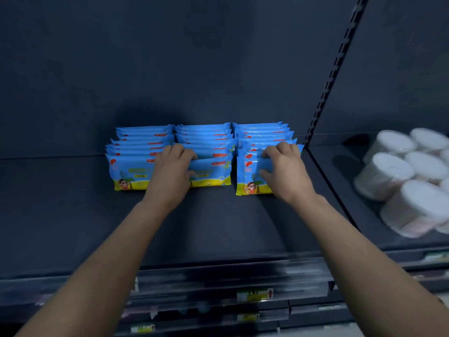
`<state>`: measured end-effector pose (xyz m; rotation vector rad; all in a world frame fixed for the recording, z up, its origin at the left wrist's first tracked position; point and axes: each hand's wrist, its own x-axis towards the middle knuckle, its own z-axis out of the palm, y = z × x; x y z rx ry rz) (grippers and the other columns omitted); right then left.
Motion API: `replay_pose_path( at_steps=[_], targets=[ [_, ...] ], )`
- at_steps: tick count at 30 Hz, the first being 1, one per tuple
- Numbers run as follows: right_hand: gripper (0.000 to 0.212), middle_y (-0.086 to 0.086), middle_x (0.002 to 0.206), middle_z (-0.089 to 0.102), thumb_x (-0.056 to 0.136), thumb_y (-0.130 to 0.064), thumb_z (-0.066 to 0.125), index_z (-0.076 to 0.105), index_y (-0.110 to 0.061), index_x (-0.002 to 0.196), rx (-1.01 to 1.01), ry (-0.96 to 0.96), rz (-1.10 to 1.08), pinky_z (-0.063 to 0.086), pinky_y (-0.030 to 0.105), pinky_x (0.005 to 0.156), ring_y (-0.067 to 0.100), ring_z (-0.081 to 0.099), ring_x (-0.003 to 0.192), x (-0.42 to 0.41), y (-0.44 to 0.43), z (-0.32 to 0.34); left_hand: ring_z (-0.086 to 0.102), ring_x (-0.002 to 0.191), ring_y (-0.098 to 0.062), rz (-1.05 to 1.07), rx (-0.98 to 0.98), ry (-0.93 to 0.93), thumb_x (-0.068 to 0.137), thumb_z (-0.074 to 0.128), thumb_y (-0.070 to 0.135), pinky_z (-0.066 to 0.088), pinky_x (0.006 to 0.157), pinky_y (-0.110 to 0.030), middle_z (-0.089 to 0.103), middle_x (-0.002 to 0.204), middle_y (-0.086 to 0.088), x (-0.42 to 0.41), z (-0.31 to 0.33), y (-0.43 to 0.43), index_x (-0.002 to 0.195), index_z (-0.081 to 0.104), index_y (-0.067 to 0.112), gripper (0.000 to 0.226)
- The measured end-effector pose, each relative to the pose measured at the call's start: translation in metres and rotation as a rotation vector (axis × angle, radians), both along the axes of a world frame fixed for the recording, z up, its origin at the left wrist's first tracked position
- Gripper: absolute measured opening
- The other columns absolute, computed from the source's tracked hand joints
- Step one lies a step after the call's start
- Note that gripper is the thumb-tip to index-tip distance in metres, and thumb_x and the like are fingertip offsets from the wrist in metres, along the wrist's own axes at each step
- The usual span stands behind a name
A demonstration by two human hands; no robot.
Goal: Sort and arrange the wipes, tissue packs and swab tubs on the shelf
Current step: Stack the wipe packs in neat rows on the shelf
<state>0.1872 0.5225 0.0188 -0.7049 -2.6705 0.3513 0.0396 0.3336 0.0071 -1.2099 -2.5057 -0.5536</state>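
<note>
Three rows of blue wipe packs stand upright at the back of a dark shelf (73, 215). My left hand (171, 167) grips the front pack of the middle row (211, 171), fingers curled over its top edge and thumb on its face. My right hand (283, 170) grips the front pack of the right row (250, 176) the same way. The left row's front pack (128, 171) stands untouched. Clear swab tubs with white lids (391, 176) lie on the neighbouring shelf bay to the right.
A slotted upright post (332, 76) and a shelf divider edge (328, 181) separate the two bays. Bare shelf surface stretches in front of and left of the packs. Price-label strips (255, 294) run along the shelf fronts below.
</note>
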Motion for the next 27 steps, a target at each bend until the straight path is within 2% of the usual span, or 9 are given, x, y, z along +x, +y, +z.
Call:
replay_pose_path(
  at_steps=[3, 5, 8, 12, 16, 21, 24, 27],
  targets=[
    [0.044, 0.009, 0.119, 0.043, 0.083, -0.008, 0.062, 0.047, -0.010, 0.124, 0.124, -0.059, 0.020, 0.039, 0.034, 0.090, 0.028, 0.033, 0.109, 0.002, -0.003, -0.008, 0.042, 0.094, -0.031, -0.016, 0.029, 0.031, 0.067, 0.074, 0.002, 0.037, 0.081, -0.044, 0.053, 0.099, -0.015, -0.005, -0.005, 0.004, 0.101, 0.060, 0.005, 0.036],
    [0.043, 0.010, 0.116, 0.045, 0.080, -0.002, 0.062, 0.048, -0.009, 0.120, 0.190, -0.064, -0.002, 0.040, 0.034, 0.087, 0.029, 0.036, 0.104, 0.000, -0.004, -0.010, 0.044, 0.099, -0.034, -0.037, 0.027, 0.032, 0.067, 0.075, 0.004, 0.038, 0.084, -0.046, 0.052, 0.104, -0.015, -0.006, -0.005, 0.007, 0.103, 0.058, 0.005, 0.039],
    [0.039, 0.010, 0.109, 0.047, 0.075, 0.007, 0.062, 0.050, -0.007, 0.110, 0.210, -0.034, -0.038, 0.043, 0.037, 0.082, 0.029, 0.038, 0.101, -0.004, -0.003, -0.008, 0.046, 0.100, -0.033, -0.100, 0.035, 0.029, 0.068, 0.073, 0.002, 0.040, 0.087, -0.044, 0.052, 0.106, -0.015, -0.007, -0.004, 0.009, 0.105, 0.057, 0.003, 0.040],
    [0.041, 0.011, 0.110, 0.047, 0.074, 0.009, 0.061, 0.050, -0.006, 0.111, 0.220, -0.023, -0.037, 0.042, 0.037, 0.083, 0.029, 0.038, 0.102, -0.006, -0.002, -0.008, 0.046, 0.098, -0.033, -0.108, 0.035, 0.028, 0.070, 0.072, 0.003, 0.042, 0.085, -0.045, 0.052, 0.104, -0.014, -0.007, -0.003, 0.011, 0.105, 0.056, 0.003, 0.038],
    [0.040, 0.015, 0.102, 0.051, 0.068, 0.012, 0.061, 0.055, -0.002, 0.104, 0.244, 0.014, -0.019, 0.046, 0.044, 0.078, 0.033, 0.044, 0.095, -0.005, -0.003, -0.014, 0.047, 0.099, -0.035, -0.092, 0.024, 0.035, 0.070, 0.074, 0.007, 0.040, 0.087, -0.046, 0.051, 0.108, -0.017, -0.005, -0.005, 0.011, 0.109, 0.055, 0.002, 0.044],
    [0.043, 0.018, 0.106, 0.056, 0.066, 0.001, 0.072, 0.058, -0.001, 0.106, 0.278, 0.023, -0.051, 0.047, 0.043, 0.077, 0.038, 0.050, 0.094, 0.001, -0.002, -0.009, 0.045, 0.112, -0.036, -0.056, 0.024, 0.006, 0.076, 0.073, 0.014, 0.037, 0.098, -0.047, 0.051, 0.118, -0.018, -0.006, -0.005, 0.013, 0.118, 0.054, 0.000, 0.048],
    [0.056, 0.016, 0.134, 0.041, 0.079, -0.025, 0.072, 0.048, -0.006, 0.126, 0.189, -0.053, -0.198, 0.035, 0.043, 0.094, 0.037, 0.037, 0.118, 0.007, 0.005, -0.004, 0.042, 0.114, -0.034, -0.017, 0.038, -0.028, 0.079, 0.070, 0.014, 0.034, 0.100, -0.044, 0.049, 0.120, -0.017, -0.003, -0.004, 0.018, 0.121, 0.053, 0.001, 0.048],
    [0.060, 0.015, 0.140, 0.034, 0.084, -0.034, 0.066, 0.042, -0.006, 0.131, 0.073, -0.063, -0.197, 0.030, 0.039, 0.104, 0.036, 0.033, 0.122, 0.007, 0.009, 0.000, 0.041, 0.115, -0.032, 0.005, 0.035, -0.031, 0.081, 0.068, 0.016, 0.031, 0.100, -0.040, 0.048, 0.121, -0.016, 0.002, -0.003, 0.023, 0.124, 0.052, 0.001, 0.048]
  ],
)
